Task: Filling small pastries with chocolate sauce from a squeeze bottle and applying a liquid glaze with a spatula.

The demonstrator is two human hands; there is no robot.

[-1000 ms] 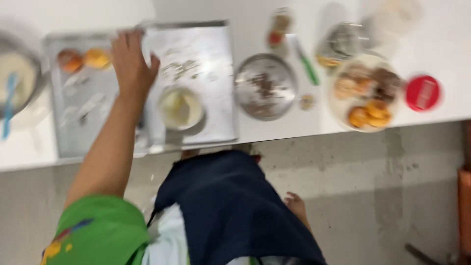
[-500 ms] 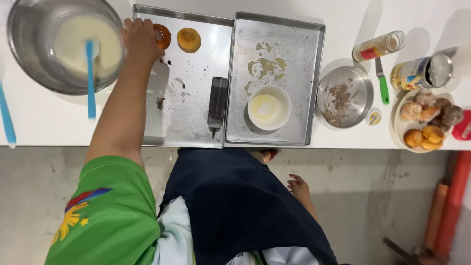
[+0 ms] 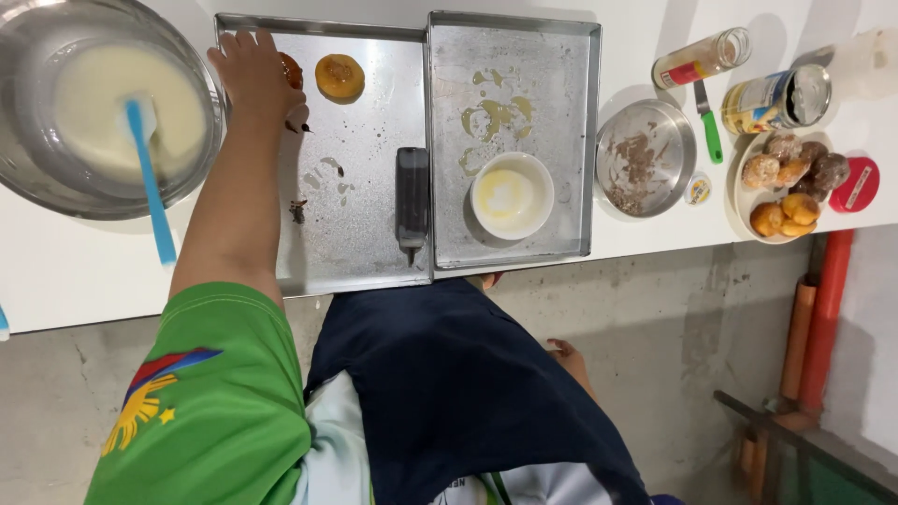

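Your left hand (image 3: 251, 77) reaches across the bench (image 3: 75, 271) to the far left corner of the left metal tray (image 3: 365, 234), fingers curled over a brown glazed bun (image 3: 291, 70) that shows only as a sliver past your knuckles, so you seem to be grasping or setting it, though the hand hides the contact itself; just beside it at 3 o'clock sits a second glazed bun (image 3: 340, 77), lying free on the tray; your right hand (image 3: 566, 355) hangs down by your apron below the bench edge, loosely curled and holding nothing that I can see. Judged from how things lie, you are early in the run: two buns are on the left tray and the rest of it is bare but for smears and crumbs; at 3 o'clock of it the right tray (image 3: 561, 140) carries a small white bowl (image 3: 511, 195) of pale yellow liquid and some spilled streaks, with a dark brush (image 3: 412, 198) lying along the seam between the trays; well off at 3 o'clock, a plate of buns (image 3: 793, 187) waits, some brown, some golden, so most pieces look undone; at 9 o'clock of your hand the large metal bowl (image 3: 28, 178) holds pale batter with a blue spatula (image 3: 150, 168) resting in it.
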